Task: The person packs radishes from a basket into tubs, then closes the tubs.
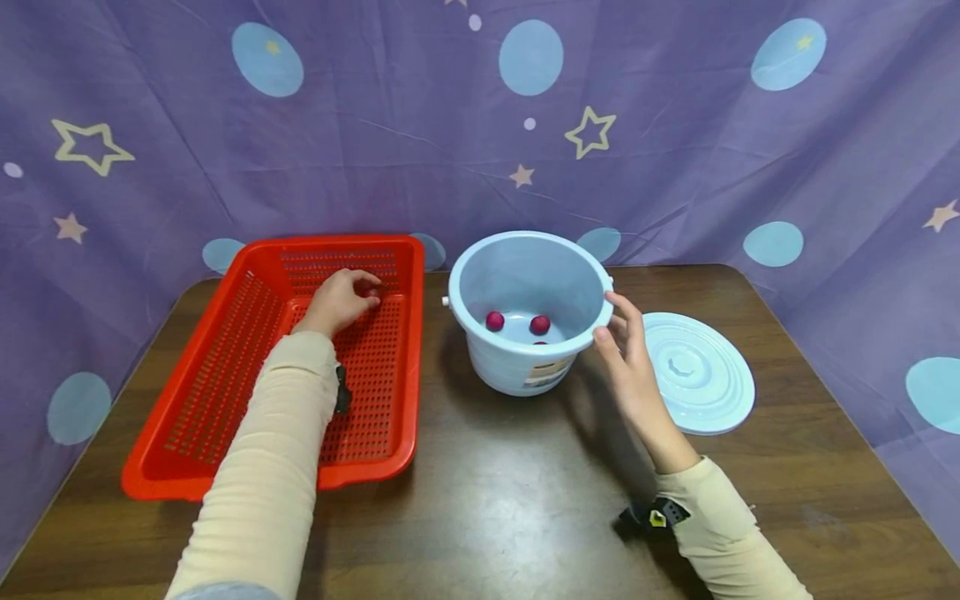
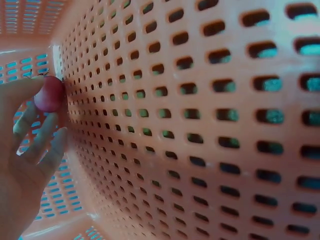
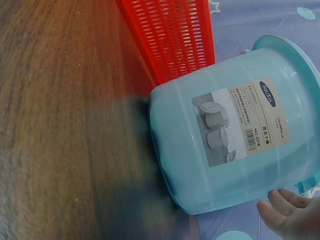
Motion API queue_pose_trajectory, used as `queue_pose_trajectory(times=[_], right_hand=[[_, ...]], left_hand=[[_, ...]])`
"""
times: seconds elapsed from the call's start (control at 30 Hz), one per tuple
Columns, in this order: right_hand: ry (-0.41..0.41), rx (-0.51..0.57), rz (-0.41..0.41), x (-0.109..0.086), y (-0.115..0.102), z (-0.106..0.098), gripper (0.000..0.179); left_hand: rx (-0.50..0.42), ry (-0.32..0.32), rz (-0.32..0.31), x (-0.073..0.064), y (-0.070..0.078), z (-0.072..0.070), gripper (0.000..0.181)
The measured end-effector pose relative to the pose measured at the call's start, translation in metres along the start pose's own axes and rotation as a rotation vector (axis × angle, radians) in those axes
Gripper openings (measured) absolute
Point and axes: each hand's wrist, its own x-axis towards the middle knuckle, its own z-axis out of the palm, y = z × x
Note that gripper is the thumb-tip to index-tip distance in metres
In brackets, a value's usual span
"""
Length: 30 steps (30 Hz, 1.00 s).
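Note:
Inside the red plastic basket (image 1: pixel 412 367), my left hand (image 1: pixel 339 302) pinches a small round red fruit (image 2: pixel 49 94) between thumb and fingertips, close to the basket's perforated surface. Thin dark strands show beside the fruit in the left wrist view; its exact kind is unclear. A light blue bucket (image 1: pixel 501 367) stands upright right of the basket. On its bottom lie a red fruit (image 1: pixel 495 321), another red fruit (image 1: pixel 540 325) and a third, partly hidden by the near rim. My right hand (image 1: pixel 633 367) touches the bucket's right side at the rim with fairly straight fingers.
A light blue lid (image 1: pixel 697 375) lies flat on the wooden table (image 1: pixel 495 500), to the right of the bucket. Behind the table hangs a purple curtain (image 1: pixel 405 150) with stars and spots. The bucket's front carries a printed label (image 3: pixel 242 122).

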Motion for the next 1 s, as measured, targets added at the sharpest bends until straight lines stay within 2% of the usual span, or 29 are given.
queue_pose_trajectory(times=[0.1, 0.33, 0.63, 0.8, 1.0], right_hand=[[0.001, 0.001, -0.002, 0.0, 0.0, 0.0, 0.05], [-0.002, 0.003, 0.006, 0.0, 0.001, 0.0, 0.05], [0.002, 0.004, 0.002, 0.0, 0.002, 0.0, 0.05], [0.003, 0.005, -0.003, 0.0, 0.003, 0.0, 0.049], [0.003, 0.001, -0.001, 0.0, 0.002, 0.0, 0.05]], left_hand=[[-0.012, -0.015, 0.005, -0.001, 0.0, 0.002, 0.036], [-0.003, -0.054, -0.033, -0.002, -0.002, 0.005, 0.039], [-0.038, -0.068, -0.02, -0.002, -0.003, 0.003, 0.038], [-0.049, -0.077, 0.033, -0.003, 0.0, -0.003, 0.035], [-0.046, -0.07, 0.139, -0.004, 0.013, -0.014, 0.033]])
